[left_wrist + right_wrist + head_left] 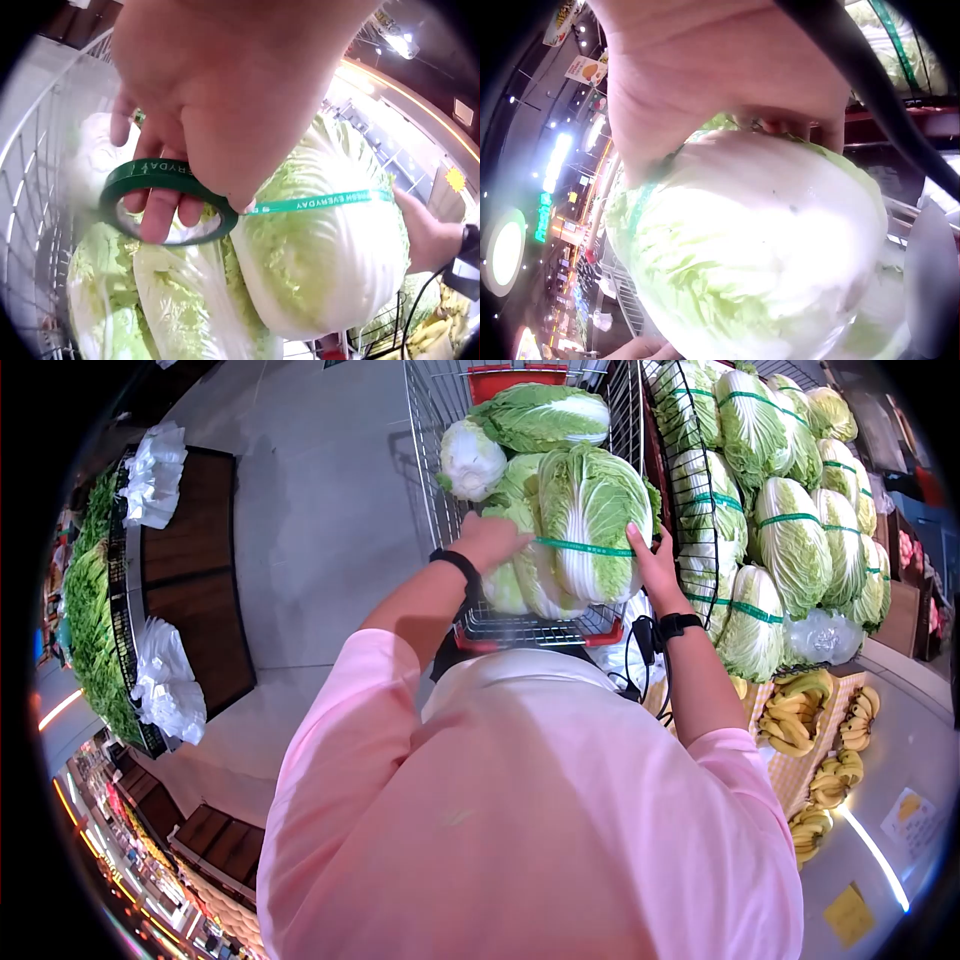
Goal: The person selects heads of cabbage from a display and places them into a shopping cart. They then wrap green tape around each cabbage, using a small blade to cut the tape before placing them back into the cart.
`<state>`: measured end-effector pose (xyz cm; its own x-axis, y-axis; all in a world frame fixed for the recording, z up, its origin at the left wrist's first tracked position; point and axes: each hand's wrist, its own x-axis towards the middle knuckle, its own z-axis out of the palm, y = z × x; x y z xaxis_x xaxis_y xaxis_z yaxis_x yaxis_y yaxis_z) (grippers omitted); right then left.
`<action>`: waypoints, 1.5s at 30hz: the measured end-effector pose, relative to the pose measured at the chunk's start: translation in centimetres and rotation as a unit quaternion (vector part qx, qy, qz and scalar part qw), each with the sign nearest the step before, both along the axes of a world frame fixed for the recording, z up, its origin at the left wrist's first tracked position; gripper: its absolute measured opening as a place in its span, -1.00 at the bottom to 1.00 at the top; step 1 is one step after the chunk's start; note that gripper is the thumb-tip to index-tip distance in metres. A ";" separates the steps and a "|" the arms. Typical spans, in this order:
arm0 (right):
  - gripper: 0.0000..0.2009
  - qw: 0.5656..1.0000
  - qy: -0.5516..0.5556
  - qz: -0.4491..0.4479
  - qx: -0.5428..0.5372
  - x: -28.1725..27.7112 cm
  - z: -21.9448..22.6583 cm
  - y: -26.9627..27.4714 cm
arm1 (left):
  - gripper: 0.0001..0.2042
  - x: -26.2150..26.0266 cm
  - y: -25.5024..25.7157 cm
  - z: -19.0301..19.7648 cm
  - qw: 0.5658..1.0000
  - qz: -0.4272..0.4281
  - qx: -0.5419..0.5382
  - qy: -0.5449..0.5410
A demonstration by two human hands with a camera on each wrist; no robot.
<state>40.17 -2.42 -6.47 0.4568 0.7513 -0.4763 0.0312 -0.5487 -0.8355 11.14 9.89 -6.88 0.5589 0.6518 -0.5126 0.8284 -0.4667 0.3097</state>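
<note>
partly curled, the left hand (490,543) holds the tape roll (124,180), the right hand (656,568) a cabbage (594,510).

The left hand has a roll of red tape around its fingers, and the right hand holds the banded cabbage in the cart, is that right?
Not quite: the roll of tape is green, as the left wrist view shows. The left hand does have it around its fingers, and the right hand holds the banded cabbage in the cart.

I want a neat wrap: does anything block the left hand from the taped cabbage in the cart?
Nothing visible blocks the left hand; the tape roll is around its fingers, and the green strip runs onto the taped cabbage.
</note>
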 end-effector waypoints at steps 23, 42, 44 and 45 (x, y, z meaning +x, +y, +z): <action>-0.17 0.964 0.247 0.090 -0.037 2.2 1.7 0.5 | -0.30 5.1 3.3 -4.6 0.781 0.345 -0.494 -0.163; 0.00 0.980 -0.050 0.183 0.065 -2.8 4.7 -3.5 | -0.37 6.6 -1.5 0.5 0.757 0.336 -0.419 -0.372; 0.09 0.970 -0.096 0.199 0.100 -2.8 4.4 -4.4 | -0.39 5.1 -2.0 -1.9 0.784 0.325 -0.358 -0.389; 0.08 0.979 -0.053 0.182 0.077 -2.8 4.6 -4.7 | -0.40 4.9 -2.1 -1.2 0.800 0.322 -0.308 -0.403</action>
